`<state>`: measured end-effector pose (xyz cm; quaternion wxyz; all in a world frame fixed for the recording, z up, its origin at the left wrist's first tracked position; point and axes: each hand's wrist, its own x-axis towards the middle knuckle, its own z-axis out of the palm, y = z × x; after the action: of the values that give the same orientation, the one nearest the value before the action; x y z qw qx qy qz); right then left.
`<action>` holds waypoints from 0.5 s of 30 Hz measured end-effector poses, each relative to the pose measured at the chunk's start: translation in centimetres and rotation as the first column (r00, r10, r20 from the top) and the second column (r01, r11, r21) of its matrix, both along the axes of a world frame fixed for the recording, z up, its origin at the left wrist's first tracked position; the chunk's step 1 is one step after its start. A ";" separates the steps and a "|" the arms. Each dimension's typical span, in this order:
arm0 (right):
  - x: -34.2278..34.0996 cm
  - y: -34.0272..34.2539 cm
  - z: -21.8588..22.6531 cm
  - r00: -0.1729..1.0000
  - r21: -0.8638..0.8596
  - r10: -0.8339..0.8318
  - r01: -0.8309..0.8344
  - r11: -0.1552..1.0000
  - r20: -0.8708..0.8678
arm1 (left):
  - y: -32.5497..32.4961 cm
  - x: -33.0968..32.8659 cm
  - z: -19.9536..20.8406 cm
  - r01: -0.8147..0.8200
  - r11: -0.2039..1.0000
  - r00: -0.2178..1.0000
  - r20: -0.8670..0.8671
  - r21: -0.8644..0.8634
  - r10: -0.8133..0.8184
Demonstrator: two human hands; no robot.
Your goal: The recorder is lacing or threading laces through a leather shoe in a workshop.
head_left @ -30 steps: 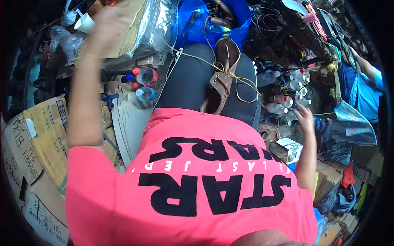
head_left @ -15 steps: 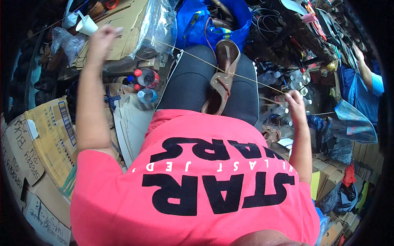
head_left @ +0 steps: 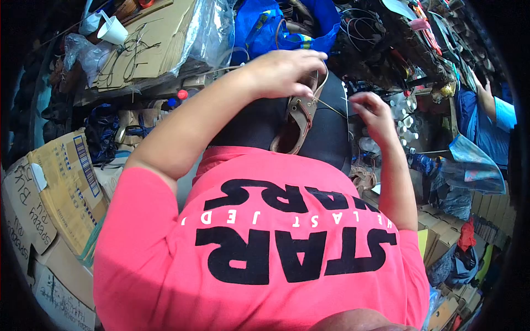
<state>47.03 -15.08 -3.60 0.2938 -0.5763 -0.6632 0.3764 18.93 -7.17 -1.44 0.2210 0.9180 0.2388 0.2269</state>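
A brown leather shoe (head_left: 298,117) with eyelets lies lengthwise between my thighs. My left hand (head_left: 290,73) is over its upper part and hides some of it; the thumb and fingers are apart. A thin tan lace (head_left: 333,108) runs from the eyelets toward the right. Near its far stretch, to the right of my thigh, my right hand (head_left: 376,115) is raised with fingers loosely curved and apart. Whether the lace touches those fingers is too small to make out. More pale cord (head_left: 221,69) trails left from behind my left wrist.
A blue bag (head_left: 259,27) with shoes in it stands beyond my knees. At the far left are a white cup (head_left: 113,30) and stacked cardboard (head_left: 160,47) with dark laces. Clear plastic bottles (head_left: 406,118) stand at right. Another person's arm (head_left: 487,102) shows at the far right.
My left hand has swung from the far left to above the shoe, letting go of the lace. My right hand has moved slightly left and up. The lace, taut before, is now slack.
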 end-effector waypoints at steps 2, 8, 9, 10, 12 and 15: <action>-2.2 1.2 0.0 0.993 0.059 0.079 -0.085 0.995 0.093 | 1.2 2.4 1.1 -0.024 0.969 0.953 -0.300 -0.246 -0.052; -4.0 2.7 -0.3 0.985 0.067 0.136 -0.143 0.987 0.107 | 3.8 3.1 -1.1 0.035 0.835 0.900 -0.345 -0.550 -0.265; -3.9 2.8 -0.3 0.983 0.063 0.146 -0.154 0.986 0.108 | 4.0 3.0 -1.8 0.045 0.789 0.915 -0.291 -0.613 -0.279; -3.8 2.8 -0.3 0.982 0.060 0.153 -0.160 0.985 0.109 | 4.0 3.0 -2.1 0.061 0.738 0.927 -0.235 -0.672 -0.291; -3.7 2.8 -0.3 0.981 0.060 0.160 -0.168 0.984 0.109 | 4.0 2.8 -2.7 0.063 0.704 0.940 -0.194 -0.708 -0.280; -3.8 2.8 0.2 0.975 0.035 0.189 -0.194 0.980 0.114 | 3.8 2.7 -3.2 0.061 0.663 0.959 -0.140 -0.747 -0.245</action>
<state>43.24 -12.25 -3.40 0.2324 -0.5227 -0.7393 0.3552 21.59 -3.37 -4.64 0.5606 0.7877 0.2550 -0.0148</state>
